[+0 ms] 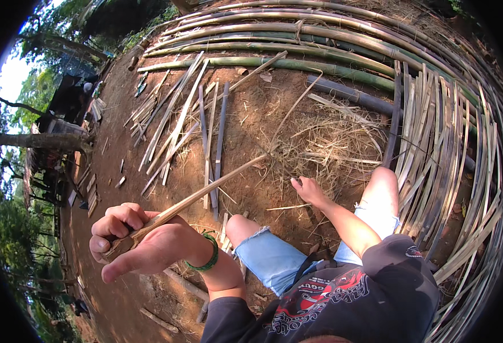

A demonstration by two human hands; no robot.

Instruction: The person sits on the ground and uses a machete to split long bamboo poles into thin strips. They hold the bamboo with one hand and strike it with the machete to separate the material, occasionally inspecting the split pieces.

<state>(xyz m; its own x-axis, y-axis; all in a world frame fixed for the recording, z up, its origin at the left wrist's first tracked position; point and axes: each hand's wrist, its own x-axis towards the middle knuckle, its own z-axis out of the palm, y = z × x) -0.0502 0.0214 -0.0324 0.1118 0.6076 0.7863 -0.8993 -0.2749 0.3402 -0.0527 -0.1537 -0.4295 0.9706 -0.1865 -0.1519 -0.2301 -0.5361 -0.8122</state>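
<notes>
Stick (206, 190) in L hand (163, 247), dirt gap (248, 114) bef. poles (263, 27)

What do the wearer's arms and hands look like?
Both hands ungloved. Left hand: green, braided-looking band at the wrist, short dark sleeve above. Right hand: no wristband visible; its short dark sleeve bears a small round emblem.

Right fingers (297, 184) (mostly) hidden.

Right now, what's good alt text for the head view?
The left hand grips a long wooden strip above brown soil; the right hand is near loose shavings. Bamboo poles lie across the top, thin strips along the right.
</notes>
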